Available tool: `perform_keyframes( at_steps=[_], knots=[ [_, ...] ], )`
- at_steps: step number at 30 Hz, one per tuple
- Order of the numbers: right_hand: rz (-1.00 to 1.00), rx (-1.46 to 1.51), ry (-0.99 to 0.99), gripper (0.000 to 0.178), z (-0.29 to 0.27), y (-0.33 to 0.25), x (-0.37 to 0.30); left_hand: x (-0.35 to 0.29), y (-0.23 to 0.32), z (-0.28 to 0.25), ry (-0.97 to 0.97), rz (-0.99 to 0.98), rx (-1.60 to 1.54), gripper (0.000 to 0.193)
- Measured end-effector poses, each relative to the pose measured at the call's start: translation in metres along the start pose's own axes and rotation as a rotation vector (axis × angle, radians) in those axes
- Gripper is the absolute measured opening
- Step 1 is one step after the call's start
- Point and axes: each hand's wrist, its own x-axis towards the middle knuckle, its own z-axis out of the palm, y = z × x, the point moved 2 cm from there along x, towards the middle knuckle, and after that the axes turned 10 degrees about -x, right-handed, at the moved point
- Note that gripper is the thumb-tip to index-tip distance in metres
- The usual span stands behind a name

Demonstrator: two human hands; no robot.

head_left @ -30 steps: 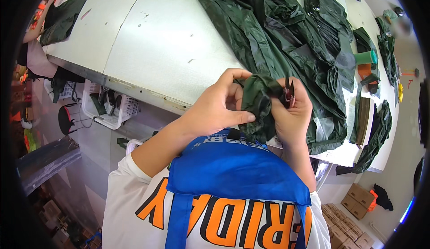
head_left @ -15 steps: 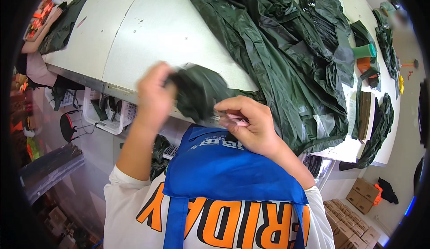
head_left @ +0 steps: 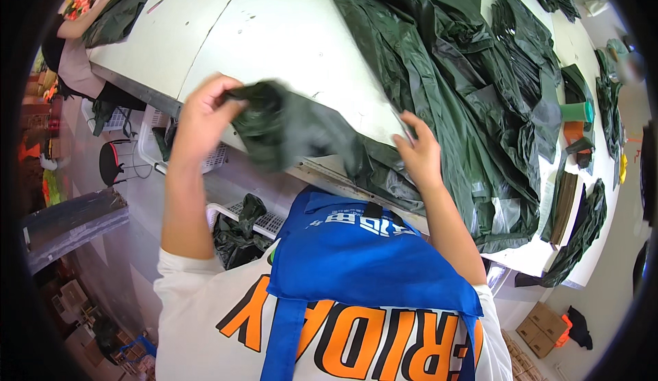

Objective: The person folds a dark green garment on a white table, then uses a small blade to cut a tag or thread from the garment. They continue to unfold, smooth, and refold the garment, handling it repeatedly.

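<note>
My left hand (head_left: 205,120) is closed on the edge of a dark green sleeve-like piece of coated fabric (head_left: 315,131), lifted above the front edge of the table. The piece is blurred by motion and runs right toward the larger dark green garment (head_left: 439,86) spread over the tabletop. My right hand (head_left: 423,153) is at the near left side of that garment. Between its thumb and fingers sits a slim tool (head_left: 407,130), metallic and partly hidden, whose exact kind I cannot make out.
The white table (head_left: 274,31) carries stacked dark green pieces (head_left: 524,45), a green roll (head_left: 577,112) and a brown block (head_left: 563,199) at right. White baskets (head_left: 223,211) holding dark fabric stand below. Another person's arm (head_left: 88,19) works on dark cloth at far left.
My left hand has moved left and pulled the fabric out longer. My right hand has gone right and away from the lifted piece. The view has shifted slightly.
</note>
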Motion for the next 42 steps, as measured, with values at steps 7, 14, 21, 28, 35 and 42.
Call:
perform_keyframes(
  at_steps=[7,14,21,28,35,42],
  knots=[
    [-0.023,-0.41,0.17,0.01,-0.036,0.047,-0.025,0.016,-0.068,-0.073,-0.212,0.105,0.376,0.023],
    [-0.35,-0.32,-0.245,0.026,0.01,0.005,-0.047,-0.002,-0.088,-0.078,-0.213,-0.438,0.244,0.008],
    [-0.411,-0.486,-0.337,0.03,0.033,0.028,-0.064,0.006,-0.138,-0.058,-0.141,-0.199,0.872,0.048],
    [-0.458,-0.489,-0.312,0.029,0.035,0.033,-0.067,0.026,-0.173,-0.11,0.275,-0.656,-0.605,0.042],
    [-0.438,-0.48,-0.25,0.025,0.038,0.033,-0.067,-0.063,-0.181,-0.068,0.355,-0.253,-0.865,0.04],
    [-0.409,-0.49,-0.292,0.029,0.037,0.035,-0.067,-0.079,-0.173,-0.03,0.564,-0.03,0.042,0.026]
  ],
)
